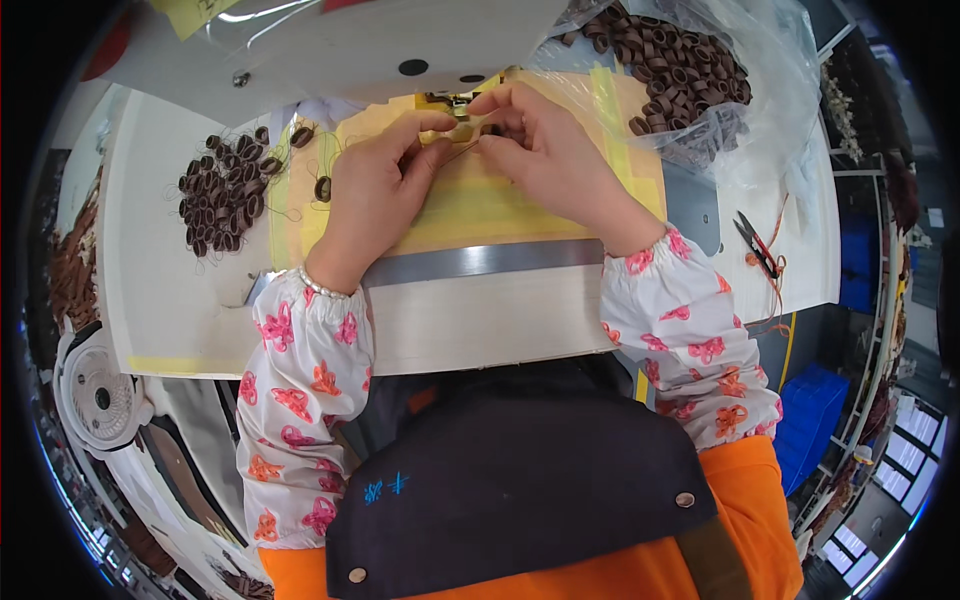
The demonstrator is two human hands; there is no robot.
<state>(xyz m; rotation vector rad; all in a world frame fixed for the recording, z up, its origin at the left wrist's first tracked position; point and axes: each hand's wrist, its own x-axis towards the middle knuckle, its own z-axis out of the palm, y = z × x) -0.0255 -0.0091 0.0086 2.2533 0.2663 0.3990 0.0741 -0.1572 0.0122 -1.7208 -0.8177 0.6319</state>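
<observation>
The ring (491,130) sits just in front of the machine (340,50), apparently pinched by the right hand (545,160), the nearer one; its long axis is too small to read. The left hand (380,185) faces it from the left, apart, its grip on the thread (462,152) unclear to me. Loose rings (225,195) lie before the machine's left part, a bag (775,125) to its right.

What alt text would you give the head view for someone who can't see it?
A person's left hand and right hand work close together at a white machine, the right with a small dark piece. Small brown rings lie piled at left; more lie in a clear plastic bag at upper right, with scissors below.
</observation>
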